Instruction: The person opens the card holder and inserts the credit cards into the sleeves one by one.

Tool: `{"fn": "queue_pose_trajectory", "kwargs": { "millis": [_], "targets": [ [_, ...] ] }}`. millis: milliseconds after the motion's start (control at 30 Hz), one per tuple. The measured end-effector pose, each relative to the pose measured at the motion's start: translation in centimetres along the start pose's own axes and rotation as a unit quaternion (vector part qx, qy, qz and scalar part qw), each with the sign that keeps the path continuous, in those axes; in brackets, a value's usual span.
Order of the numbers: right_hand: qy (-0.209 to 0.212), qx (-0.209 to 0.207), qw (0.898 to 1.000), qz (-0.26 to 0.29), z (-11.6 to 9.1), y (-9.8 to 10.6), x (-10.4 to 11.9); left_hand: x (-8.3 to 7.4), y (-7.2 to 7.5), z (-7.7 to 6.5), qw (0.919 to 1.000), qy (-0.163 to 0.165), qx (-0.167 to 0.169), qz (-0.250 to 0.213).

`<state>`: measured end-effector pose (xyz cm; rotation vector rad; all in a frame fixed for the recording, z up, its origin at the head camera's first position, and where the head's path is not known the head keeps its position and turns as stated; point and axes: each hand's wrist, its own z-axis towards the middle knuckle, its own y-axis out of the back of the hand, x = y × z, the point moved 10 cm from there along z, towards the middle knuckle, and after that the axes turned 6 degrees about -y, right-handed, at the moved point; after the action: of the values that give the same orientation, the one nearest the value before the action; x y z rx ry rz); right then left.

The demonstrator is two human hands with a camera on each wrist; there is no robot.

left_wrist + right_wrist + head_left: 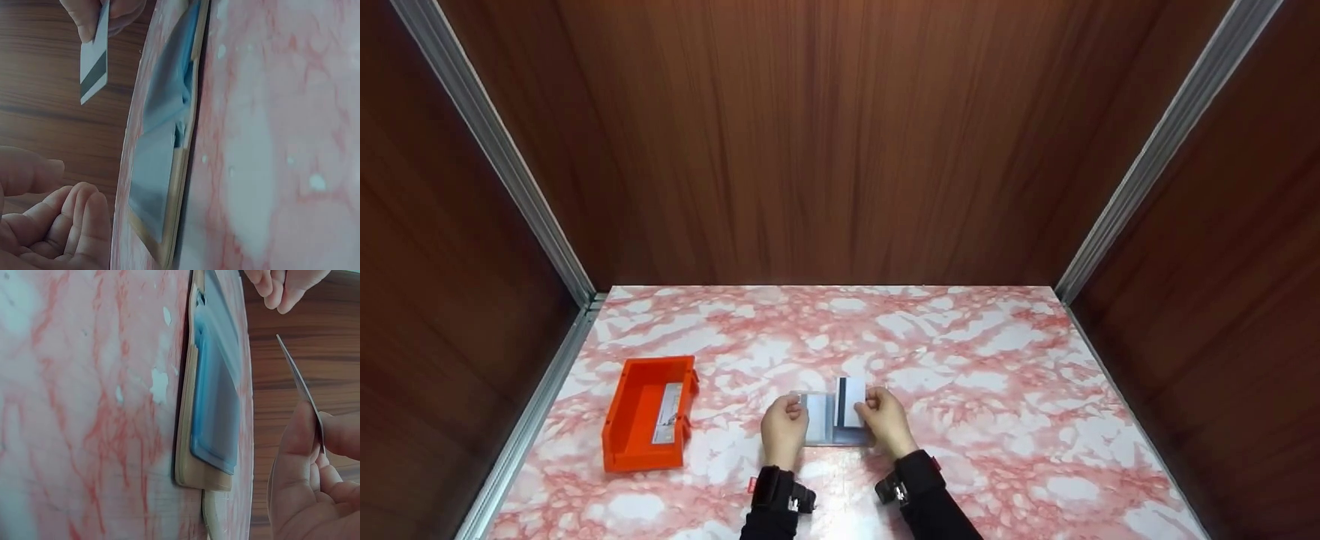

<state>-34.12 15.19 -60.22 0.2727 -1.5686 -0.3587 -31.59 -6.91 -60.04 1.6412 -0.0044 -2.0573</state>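
Observation:
An opened card holder [819,421] with clear, bluish plastic sleeves and tan edges lies on the table between the hands. My right hand [889,424] pinches a white card [853,394] with a dark stripe, between thumb and fingers. In the right wrist view that card [298,374] is seen nearly edge-on, raised above the sleeves [216,410]. My left hand [784,429] is at the holder's left side. The left wrist view shows the left hand's [62,225] thumb and loosely bent fingers apart, with nothing between them.
An orange bin [645,459] stands on the left of the table, with a pale printed piece [667,414] inside against its right wall. Brown wood-grain panels [840,150] and metal rails [502,157] surround the red-and-white marbled tabletop [997,450].

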Motion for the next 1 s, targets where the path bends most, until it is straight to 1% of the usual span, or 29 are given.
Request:
{"fn": "queue_pose_trajectory", "kwargs": {
  "millis": [33,133,333,533,700,800,1000],
  "targets": [
    [0.000,0.001,1.000,-0.002,0.1,0.0,0.0,0.1,0.0,0.1,1.0000,0.003,0.004,0.004],
    [0.007,0.000,1.000,-0.017,0.2,-0.1,0.0,0.4,0.1,0.3,0.9998,-0.001,0.008,0.018],
    [0.009,-0.007,0.999,-0.047,0.5,-0.3,0.1,1.0,0.6,0.7,0.9980,-0.013,-0.003,0.061],
    [0.005,-0.017,0.997,-0.073,0.5,-0.5,0.0,1.5,0.8,0.8,0.9934,-0.028,-0.018,0.110],
    [0.010,-0.021,0.996,-0.088,0.5,-0.7,-0.1,1.6,0.7,0.8,0.9884,-0.032,-0.013,0.148],
    [0.007,-0.014,0.996,-0.088,0.4,-1.0,-0.2,1.5,0.6,0.8,0.9863,-0.032,-0.007,0.162],
    [-0.005,-0.002,0.996,-0.092,0.4,-1.4,-0.3,1.6,0.4,0.9,0.9854,-0.031,0.001,0.168]
  ]
}}
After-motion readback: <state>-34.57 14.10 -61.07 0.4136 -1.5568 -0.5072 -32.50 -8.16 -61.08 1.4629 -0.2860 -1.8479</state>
